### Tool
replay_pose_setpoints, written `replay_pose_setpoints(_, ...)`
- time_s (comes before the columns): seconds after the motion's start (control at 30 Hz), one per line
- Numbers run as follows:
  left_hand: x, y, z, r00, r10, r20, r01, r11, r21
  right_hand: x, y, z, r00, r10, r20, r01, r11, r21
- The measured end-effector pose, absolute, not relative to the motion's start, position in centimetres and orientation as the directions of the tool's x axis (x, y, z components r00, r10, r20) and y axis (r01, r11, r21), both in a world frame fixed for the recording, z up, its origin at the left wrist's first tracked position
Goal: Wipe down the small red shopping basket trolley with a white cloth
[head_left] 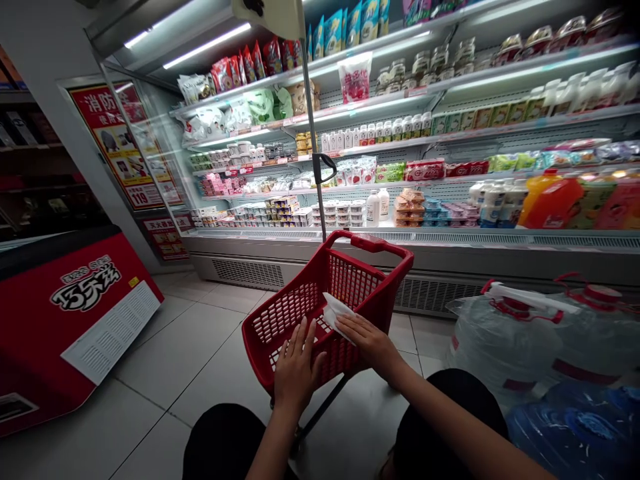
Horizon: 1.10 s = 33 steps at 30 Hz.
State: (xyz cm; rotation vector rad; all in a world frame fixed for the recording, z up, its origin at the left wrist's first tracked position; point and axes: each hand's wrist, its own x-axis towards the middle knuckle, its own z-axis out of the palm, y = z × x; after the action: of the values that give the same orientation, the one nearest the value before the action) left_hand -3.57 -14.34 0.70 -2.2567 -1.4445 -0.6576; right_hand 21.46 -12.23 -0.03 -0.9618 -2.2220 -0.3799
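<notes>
Right hand (369, 339) holds white cloth (338, 309) under near-straight fingers, likely keeping it flat to near side of red basket (386, 293) by chilled cabinet (500, 267); left hand (295, 375), fingers spread, grasps nothing, perhaps bracing basket.

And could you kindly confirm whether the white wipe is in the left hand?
No, the right hand holds the white wipe over the red shopping cart.

tiled floor (200, 363) — lit shelves (390, 145)
</notes>
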Motion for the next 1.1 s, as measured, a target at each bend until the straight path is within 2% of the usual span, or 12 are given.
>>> replay_pose_setpoints(0.1,-3.9,-14.5,0.7,0.353,0.746,0.566,0.920,-0.386,-0.064,24.6,-11.7,1.2,-0.548,0.516,0.658,0.719,0.692,0.057)
replay_pose_setpoints(0.23,-4.4,-13.9,0.8,0.341,0.755,0.560,0.924,-0.378,-0.053,29.8,-9.9,2.8,-0.459,0.550,0.698,0.812,0.578,0.078)
replay_pose_setpoints(0.37,-4.8,-12.8,1.0,0.357,0.754,0.552,0.916,-0.398,-0.049,33.7,-8.3,3.7,-0.312,0.580,0.752,0.899,0.436,0.037)
replay_pose_setpoints(0.47,-4.9,-12.2,1.0,0.365,0.752,0.549,0.911,-0.411,-0.041,34.2,-7.8,3.8,-0.230,0.583,0.779,0.922,0.388,-0.018)
replay_pose_setpoints(0.77,-3.9,-12.3,1.0,0.386,0.745,0.544,0.897,-0.441,-0.034,22.4,-9.6,0.0,-0.358,0.594,0.721,0.822,0.566,-0.058)
replay_pose_setpoints(0.87,-3.9,-12.4,0.8,0.368,0.743,0.559,0.908,-0.417,-0.042,19.8,-10.4,-0.7,-0.430,0.569,0.701,0.780,0.625,-0.029)
replay_pose_setpoints(1.0,-4.4,-12.6,0.6,0.361,0.733,0.577,0.914,-0.400,-0.064,22.0,-10.4,0.2,-0.553,0.510,0.659,0.719,0.692,0.068)
replay_pose_setpoints(1.1,-4.4,-12.8,0.7,0.367,0.728,0.580,0.913,-0.401,-0.075,26.2,-9.5,1.5,-0.539,0.527,0.657,0.754,0.650,0.097)
